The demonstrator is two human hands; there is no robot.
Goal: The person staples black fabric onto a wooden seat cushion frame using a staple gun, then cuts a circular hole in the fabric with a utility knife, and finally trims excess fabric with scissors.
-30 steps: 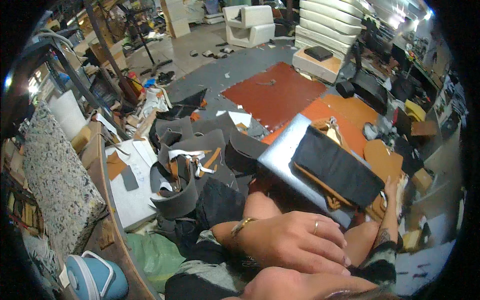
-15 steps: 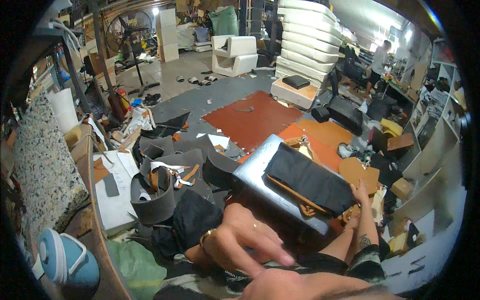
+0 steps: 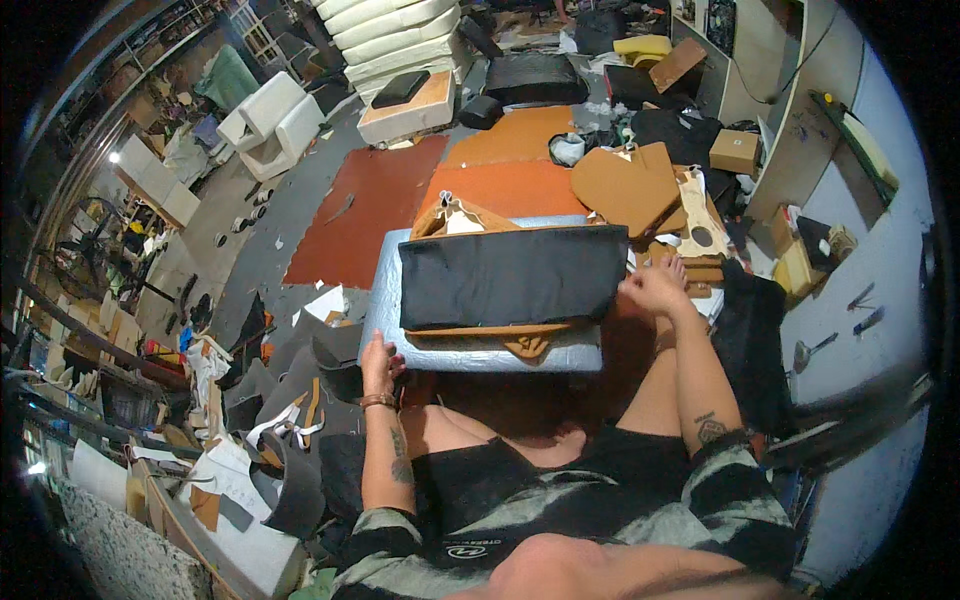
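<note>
A long black fabric piece (image 3: 512, 275) with tan pieces beneath lies across a silver-covered block (image 3: 385, 290) in front of my knees. My right hand (image 3: 655, 290) is closed at the fabric's right end, its fingertips pinching the edge. Beside the block's near left corner is my left hand (image 3: 378, 365), holding nothing, with fingers apart. From under the fabric's near edge a small tan cut-out part (image 3: 528, 347) sticks out. At its far edge a tan piece with a white underside (image 3: 455, 215) shows.
Tan panels (image 3: 625, 185) are piled to the right of the block. Orange and brown sheets (image 3: 360, 205) cover the floor beyond it. Grey foam strips (image 3: 290, 400) and scraps lie at the left. White cushions (image 3: 395, 40) are stacked at the back; a shelf wall (image 3: 800, 130) stands right.
My view has swung to the right and down. My left hand has gone from in front of my chest to the block's left corner. My right hand stays at the fabric's right end.
</note>
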